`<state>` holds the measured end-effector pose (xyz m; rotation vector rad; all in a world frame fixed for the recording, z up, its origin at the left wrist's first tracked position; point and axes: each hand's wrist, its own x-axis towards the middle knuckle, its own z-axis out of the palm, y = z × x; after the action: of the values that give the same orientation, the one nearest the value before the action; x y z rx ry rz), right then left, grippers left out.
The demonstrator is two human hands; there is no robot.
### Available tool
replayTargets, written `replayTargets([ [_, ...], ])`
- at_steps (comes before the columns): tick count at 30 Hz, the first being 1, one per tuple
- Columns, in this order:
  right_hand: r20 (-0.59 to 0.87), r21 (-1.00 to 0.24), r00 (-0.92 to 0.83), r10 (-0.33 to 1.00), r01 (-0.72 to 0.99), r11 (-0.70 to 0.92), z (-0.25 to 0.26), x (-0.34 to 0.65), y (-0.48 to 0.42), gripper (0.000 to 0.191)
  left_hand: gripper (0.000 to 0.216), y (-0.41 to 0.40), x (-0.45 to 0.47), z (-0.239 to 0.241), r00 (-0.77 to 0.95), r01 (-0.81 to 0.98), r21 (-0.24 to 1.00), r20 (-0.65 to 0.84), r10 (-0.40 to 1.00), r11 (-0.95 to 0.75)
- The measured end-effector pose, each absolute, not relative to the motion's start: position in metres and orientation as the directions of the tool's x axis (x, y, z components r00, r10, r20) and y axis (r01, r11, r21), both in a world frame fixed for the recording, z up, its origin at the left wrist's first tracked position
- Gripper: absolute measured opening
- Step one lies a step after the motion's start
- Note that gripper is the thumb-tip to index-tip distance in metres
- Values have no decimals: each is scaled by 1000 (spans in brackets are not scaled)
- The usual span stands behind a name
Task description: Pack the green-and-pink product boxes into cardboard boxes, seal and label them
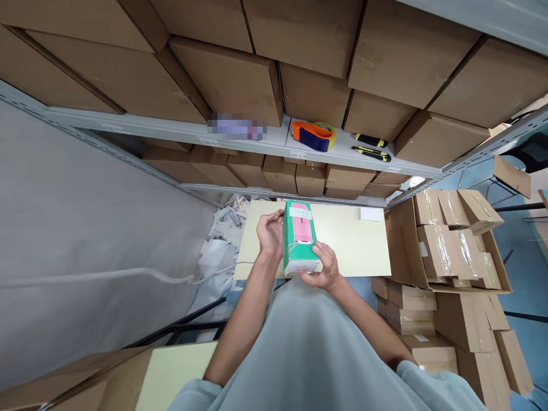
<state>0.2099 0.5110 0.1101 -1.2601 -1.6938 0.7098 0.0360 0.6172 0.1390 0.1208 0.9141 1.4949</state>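
Note:
A green product box [300, 254] with a pink item printed on its front and a white end is held between my two hands, above the pale yellow tabletop [351, 251]. My left hand [270, 233] presses along the box's left side, its fingertips partly hidden behind the far end. On the near right corner, my right hand [324, 267] grips the box, thumb under the white end and fingers over the front edge. A pale label crosses the upper part of the printed front.
A metal shelf [274, 142] of cardboard boxes spans the far side, bearing an orange and blue tape dispenser [314, 137] and box cutters [370, 153]. A large carton [402, 251] of smaller boxes stands right. A white card [370, 214] lies on the table. White scraps [218, 245] are at left.

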Motion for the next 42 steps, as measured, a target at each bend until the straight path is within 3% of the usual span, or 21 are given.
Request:
replayTargets([
  [5,364,-871,125,923,397,290,116,224,515,44,22,596,31,137,-382,-652,758,-344,857,13],
  [7,225,-960,281,933,228,163,121,229,531,44,33,574,28,134,-449,-527,850,-297,843,19],
  [9,-40,-997,315,948,-71,-19,119,233,550,46,43,548,29,135,-503,-317,948,-188,844,22],
  [12,-420,-828,128,899,-460,-321,100,233,571,48,54,513,42,145,-455,76,997,25,890,11],
  [15,-675,-572,-53,736,-592,-567,72,225,574,37,53,494,59,154,-333,405,914,190,924,-42],
  [17,-763,-441,-141,631,-600,-667,55,218,568,30,52,490,68,154,-260,544,836,252,932,-74],
  [20,-786,-347,-230,574,-604,-717,37,209,556,26,51,491,67,145,-205,623,776,287,936,-102],
  [24,-818,-339,-218,533,-566,-752,21,201,555,25,50,494,42,122,-227,594,802,237,944,-58],
  [29,-773,-584,13,634,-404,-704,6,178,593,28,52,497,-9,81,-321,459,884,74,944,87],
  [33,-664,-737,95,742,-249,-628,-4,136,643,35,56,505,-47,37,-374,155,949,-200,906,273],
  [37,-534,-845,90,841,-28,-534,-20,83,693,35,57,524,-77,-14,-376,-173,895,-446,812,412],
  [42,-432,-878,-22,902,238,-414,-47,27,742,27,59,545,-103,-62,-295,-297,778,-626,722,553],
])
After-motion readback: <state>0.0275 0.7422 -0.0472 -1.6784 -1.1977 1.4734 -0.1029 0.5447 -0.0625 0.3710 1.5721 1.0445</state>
